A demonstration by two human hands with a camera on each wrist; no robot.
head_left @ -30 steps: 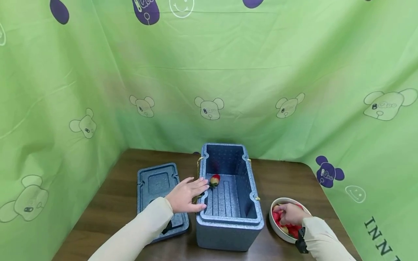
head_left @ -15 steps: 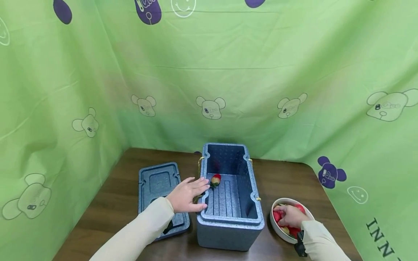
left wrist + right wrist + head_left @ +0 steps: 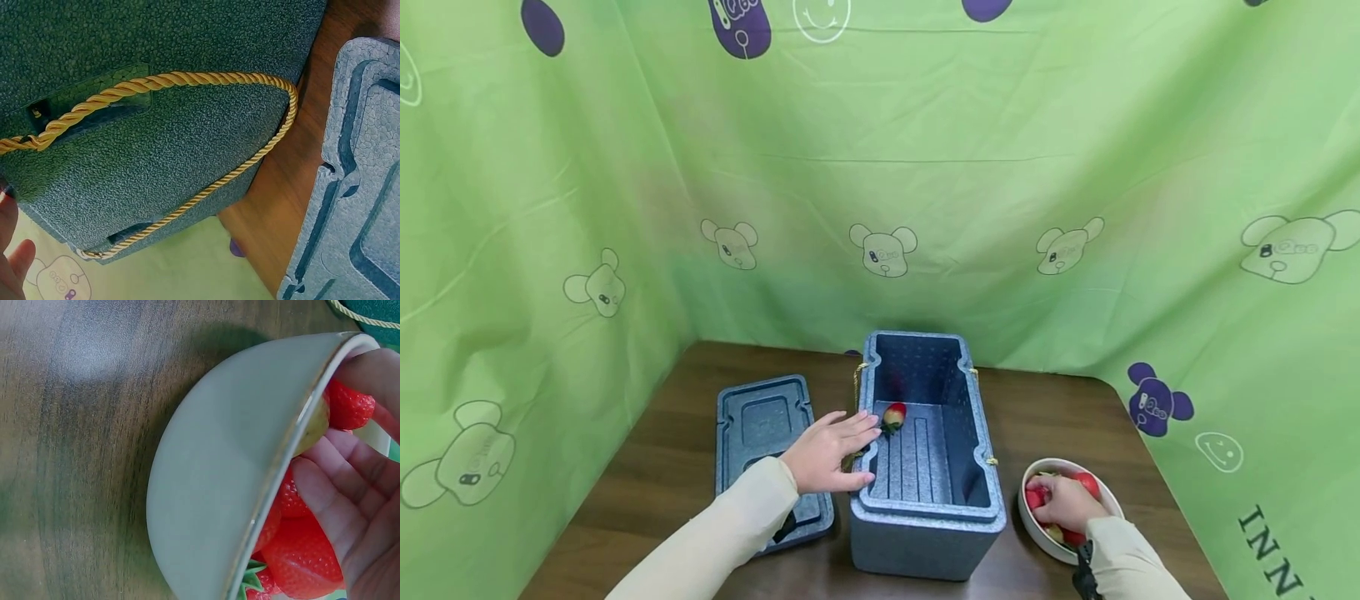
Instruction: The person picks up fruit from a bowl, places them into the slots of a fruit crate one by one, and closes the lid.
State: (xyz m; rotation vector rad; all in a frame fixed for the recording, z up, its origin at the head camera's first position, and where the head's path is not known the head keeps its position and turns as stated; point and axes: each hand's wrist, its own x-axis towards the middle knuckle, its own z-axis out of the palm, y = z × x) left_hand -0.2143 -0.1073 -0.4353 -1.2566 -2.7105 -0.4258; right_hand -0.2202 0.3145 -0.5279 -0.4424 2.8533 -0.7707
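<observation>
My left hand (image 3: 831,457) lies with straight, spread fingers on the left rim of a blue-grey foam cooler box (image 3: 925,546). One strawberry (image 3: 894,414), red with a pale end and green leaves, is on the box floor close to those fingertips. On the right, my right hand (image 3: 1070,502) reaches into a white bowl (image 3: 206,469) of strawberries (image 3: 303,556). Its thumb and fingers are curled round a red strawberry (image 3: 351,406), seen between them in the right wrist view. A yellowish fruit beside it is partly hidden by the bowl's rim.
The foam lid (image 3: 767,425) lies flat on the wooden table (image 3: 655,467), left of the box and partly under the left forearm. A gold rope handle (image 3: 206,194) hangs along the box's side. Green patterned cloth (image 3: 880,167) encloses the table behind and at the sides.
Within the bowl my right hand has shifted slightly, its fingers closing round a strawberry. My left hand stays on the box rim, and the strawberry in the box has not moved.
</observation>
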